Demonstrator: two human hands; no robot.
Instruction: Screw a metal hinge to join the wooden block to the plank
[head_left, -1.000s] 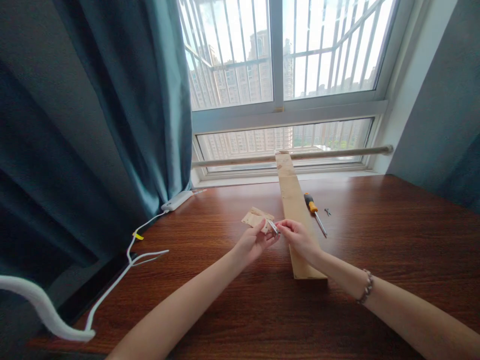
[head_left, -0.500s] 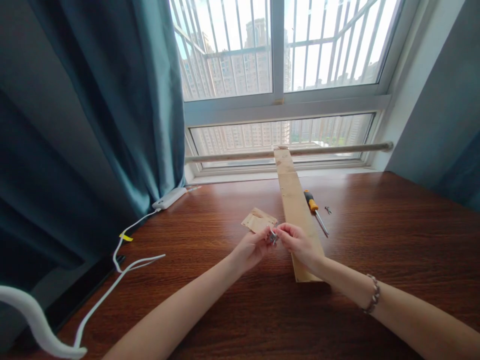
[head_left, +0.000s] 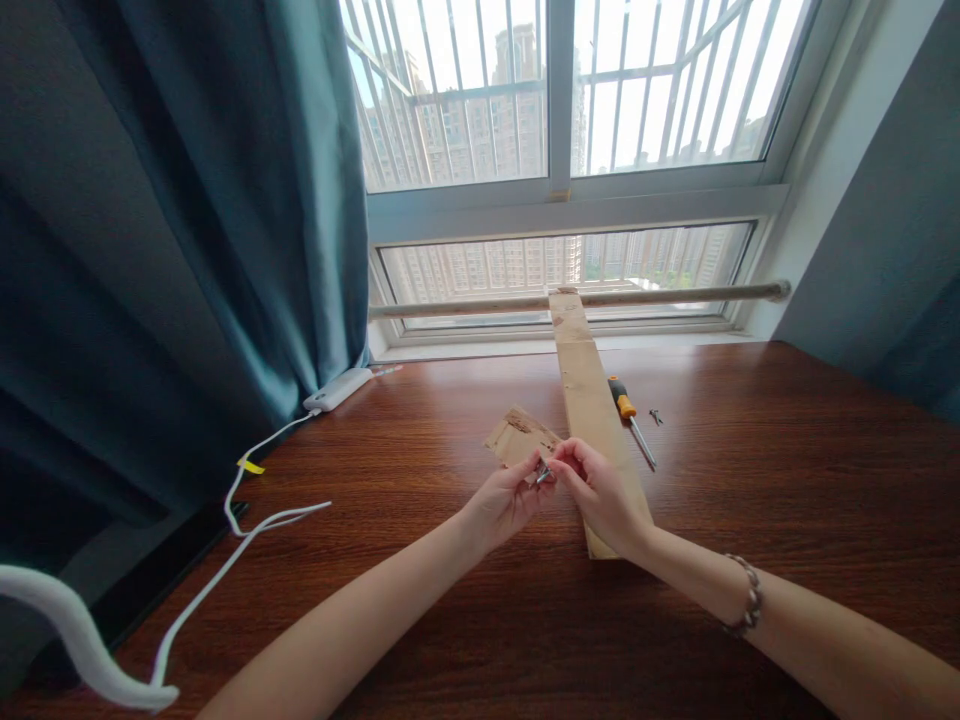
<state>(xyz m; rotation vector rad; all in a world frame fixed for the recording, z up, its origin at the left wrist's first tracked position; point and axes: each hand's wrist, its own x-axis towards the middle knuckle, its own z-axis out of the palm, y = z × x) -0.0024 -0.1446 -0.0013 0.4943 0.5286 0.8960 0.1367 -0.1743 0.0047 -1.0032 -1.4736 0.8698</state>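
1. The left hand (head_left: 501,508) is curled, with its thumb and fingers pinching a small shiny metal piece (head_left: 543,472). The piece sits out at the fingertips, up above the tabletop (head_left: 735,500) – most likely so the other hand can get at it.

2. The right hand (head_left: 600,488) is nearly closed, thumb and finger drawn together right at the metal piece. (I cannot tell if it pinches the edge or some tiny part; the fingers hide it.) Two hands meeting like this probably keep a little thing from slipping.

3. A flat bit of wood (head_left: 517,432) is just past the left hand. Its near edge is hidden by the fingers, so I cannot tell if they touch it.

4. A long board (head_left: 589,400) runs under the right hand and away toward the window (head_left: 465,100). Its far end shows in front of a pole (head_left: 682,296); I cannot tell if it rests there.

5. The screwdriver (head_left: 624,402) lies just right of the board, with some tiny metal bits (head_left: 656,416) beside it – maybe put there to be easy to reach and hard to lose.
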